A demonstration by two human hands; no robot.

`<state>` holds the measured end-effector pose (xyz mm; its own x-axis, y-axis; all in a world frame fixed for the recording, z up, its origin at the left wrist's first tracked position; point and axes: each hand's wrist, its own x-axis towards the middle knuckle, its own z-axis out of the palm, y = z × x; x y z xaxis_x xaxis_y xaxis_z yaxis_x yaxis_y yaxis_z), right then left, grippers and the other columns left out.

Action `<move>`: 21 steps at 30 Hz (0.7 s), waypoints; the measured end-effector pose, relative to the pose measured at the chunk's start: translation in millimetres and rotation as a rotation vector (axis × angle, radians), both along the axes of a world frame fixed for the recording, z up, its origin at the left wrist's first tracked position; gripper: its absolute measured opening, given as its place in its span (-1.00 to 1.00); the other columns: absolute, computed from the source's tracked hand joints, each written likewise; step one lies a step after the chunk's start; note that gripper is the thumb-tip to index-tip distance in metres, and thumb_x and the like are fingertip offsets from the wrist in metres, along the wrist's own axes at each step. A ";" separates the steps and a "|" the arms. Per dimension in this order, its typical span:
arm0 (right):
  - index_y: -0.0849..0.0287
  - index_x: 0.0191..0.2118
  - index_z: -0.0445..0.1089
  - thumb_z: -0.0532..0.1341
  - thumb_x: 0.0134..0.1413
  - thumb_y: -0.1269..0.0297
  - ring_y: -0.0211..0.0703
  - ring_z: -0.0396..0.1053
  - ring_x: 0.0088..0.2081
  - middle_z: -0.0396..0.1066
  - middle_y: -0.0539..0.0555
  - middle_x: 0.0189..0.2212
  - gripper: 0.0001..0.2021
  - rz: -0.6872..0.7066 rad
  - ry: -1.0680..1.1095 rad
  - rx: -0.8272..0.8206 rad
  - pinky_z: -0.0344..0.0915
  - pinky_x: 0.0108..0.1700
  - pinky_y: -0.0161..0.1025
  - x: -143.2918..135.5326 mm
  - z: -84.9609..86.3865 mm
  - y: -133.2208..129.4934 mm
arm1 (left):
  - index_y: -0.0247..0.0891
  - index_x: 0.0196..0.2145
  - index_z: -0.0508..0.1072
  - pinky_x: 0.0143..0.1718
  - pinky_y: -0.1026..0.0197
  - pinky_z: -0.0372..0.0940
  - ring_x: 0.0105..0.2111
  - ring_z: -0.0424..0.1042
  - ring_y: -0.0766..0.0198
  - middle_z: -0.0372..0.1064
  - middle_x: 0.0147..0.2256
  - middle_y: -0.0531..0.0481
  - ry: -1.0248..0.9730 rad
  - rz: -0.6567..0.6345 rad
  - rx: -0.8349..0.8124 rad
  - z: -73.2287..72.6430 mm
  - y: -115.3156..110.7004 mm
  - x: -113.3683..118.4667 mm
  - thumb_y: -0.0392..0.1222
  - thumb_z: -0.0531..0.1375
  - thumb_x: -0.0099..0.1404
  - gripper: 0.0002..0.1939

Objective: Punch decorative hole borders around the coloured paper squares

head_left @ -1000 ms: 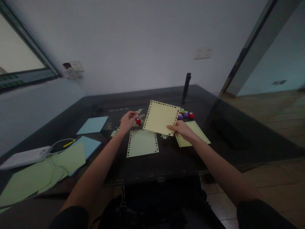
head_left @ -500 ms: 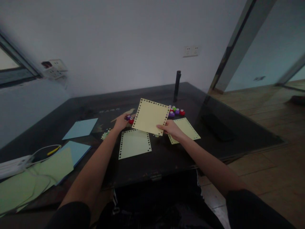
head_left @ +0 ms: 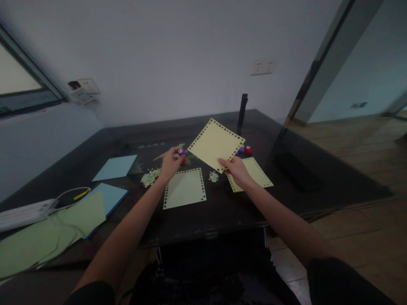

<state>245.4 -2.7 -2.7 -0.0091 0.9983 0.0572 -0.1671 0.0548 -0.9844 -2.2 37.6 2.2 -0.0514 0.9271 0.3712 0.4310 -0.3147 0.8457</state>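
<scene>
My right hand point(head_left: 237, 170) pinches a pale yellow sheet point(head_left: 216, 144) by its near corner, thumb on top. Small punched shapes run along the sheet's edges, and it is held tilted above the table. My left hand point(head_left: 170, 164) closes its fingertips on a small purple paper punch point(head_left: 181, 152), just left of the sheet. A red paper punch point(head_left: 183, 160) shows close beside the left thumb, partly hidden. Below the hands lies a pale green sheet point(head_left: 185, 189) with punched edges. Another punched yellow sheet point(head_left: 257, 173) lies under my right wrist.
Paper bits point(head_left: 150, 177) lie beside my left wrist, and a smaller pile point(head_left: 213, 176) sits mid-table. Behind the held sheet are more punches, one red point(head_left: 248, 150). Blue sheets point(head_left: 116, 167), green sheets point(head_left: 41, 241), a white power strip point(head_left: 27, 215) and a black upright object point(head_left: 242, 112) surround the work.
The held sheet has turned and risen to the right with my right hand. My left hand has shifted slightly, and the purple punch now shows at its fingertips. The camera view has swung a little left.
</scene>
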 end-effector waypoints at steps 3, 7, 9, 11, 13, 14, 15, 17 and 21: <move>0.23 -0.35 0.38 0.34 -0.27 0.12 -0.29 0.29 -0.61 0.46 0.05 -0.50 -0.66 -0.035 0.041 -0.009 0.07 -0.65 -0.37 -0.1 2.5 -0.8 | -0.30 -0.18 0.33 -0.45 0.29 0.25 -0.50 0.38 0.38 0.38 -0.33 -0.02 -0.217 -0.208 -0.216 -0.2 -27.4 35.6 -0.25 0.24 0.08 -0.68; 0.22 -0.31 0.39 0.35 -0.29 0.16 -0.25 0.32 -0.57 0.49 0.10 -0.40 -0.65 -0.050 0.051 -0.001 0.11 -0.66 -0.36 -0.8 1.9 -1.2 | -0.29 -0.19 0.34 -0.46 0.32 0.21 -0.50 0.37 0.42 0.35 -0.33 -0.01 -0.427 -0.358 -0.409 -4.6 -56.2 68.1 -0.26 0.28 0.06 -0.67; 0.22 -0.29 0.40 0.36 -0.29 0.17 -0.23 0.34 -0.53 0.50 0.13 -0.33 -0.64 -0.038 0.042 0.004 0.14 -0.65 -0.36 -1.5 0.9 -1.5 | -0.30 -0.18 0.38 -0.46 0.33 0.19 -0.49 0.35 0.44 0.34 -0.35 0.00 -0.476 -0.398 -0.464 -5.3 -64.4 74.0 -0.28 0.29 0.06 -0.67; 0.22 -0.27 0.41 0.36 -0.29 0.17 -0.21 0.36 -0.50 0.50 0.14 -0.29 -0.63 -0.015 0.031 0.011 0.18 -0.63 -0.35 -2.2 0.0 -1.8 | -0.32 -0.15 0.41 -0.45 0.34 0.19 -0.49 0.33 0.45 0.34 -0.40 0.02 -0.520 -0.424 -0.515 -4.5 -68.5 74.8 -0.32 0.29 0.07 -0.66; 0.23 -0.26 0.41 0.37 -0.29 0.18 -0.18 0.38 -0.47 0.50 0.15 -0.27 -0.62 0.007 0.022 0.018 0.23 -0.60 -0.32 -2.6 -0.7 -2.0 | -0.33 -0.12 0.42 -0.40 0.33 0.23 -0.46 0.35 0.43 0.36 -0.39 0.01 -0.590 -0.458 -0.560 -2.6 -70.2 73.1 -0.33 0.28 0.09 -0.65; 0.23 -0.26 0.41 0.37 -0.30 0.19 -0.17 0.38 -0.46 0.50 0.16 -0.27 -0.61 0.014 0.019 0.020 0.25 -0.58 -0.31 -2.6 -1.1 -2.0 | -0.32 -0.10 0.42 -0.34 0.31 0.26 -0.43 0.37 0.42 0.39 -0.36 -0.02 -0.634 -0.481 -0.576 -1.3 -70.6 72.1 -0.32 0.27 0.12 -0.66; 0.24 -0.25 0.41 0.38 -0.30 0.20 -0.15 0.39 -0.44 0.50 0.16 -0.27 -0.60 0.021 0.018 0.021 0.27 -0.56 -0.29 -2.5 -1.5 -1.9 | -0.32 -0.09 0.42 -0.28 0.28 0.28 -0.40 0.39 0.40 0.41 -0.31 -0.05 -0.679 -0.504 -0.590 0.0 -71.0 71.2 -0.30 0.25 0.15 -0.67; 0.25 -0.23 0.42 0.38 -0.30 0.22 -0.14 0.41 -0.42 0.49 0.18 -0.25 -0.59 0.029 0.020 0.020 0.30 -0.53 -0.27 -2.1 -2.1 -1.8 | -0.30 -0.07 0.41 -0.16 0.22 0.30 -0.34 0.43 0.35 0.43 -0.23 -0.11 -0.747 -0.532 -0.608 2.5 -72.0 69.9 -0.25 0.20 0.23 -0.71; 0.24 -0.24 0.42 0.38 -0.31 0.22 -0.14 0.41 -0.40 0.49 0.17 -0.25 -0.60 0.034 0.033 0.028 0.33 -0.51 -0.27 -1.9 -1.3 -2.6 | -0.28 -0.02 0.39 -0.09 0.19 0.30 -0.31 0.45 0.32 0.44 -0.18 -0.11 -0.737 -0.509 -0.609 4.3 -74.7 69.1 -0.28 0.18 0.25 -0.68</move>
<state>243.5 -5.3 -4.0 -0.0406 0.9954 0.0863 -0.2013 0.0765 -0.9765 66.9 -37.1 6.5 0.3692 0.9211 -0.1234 -0.3095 0.2471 0.9182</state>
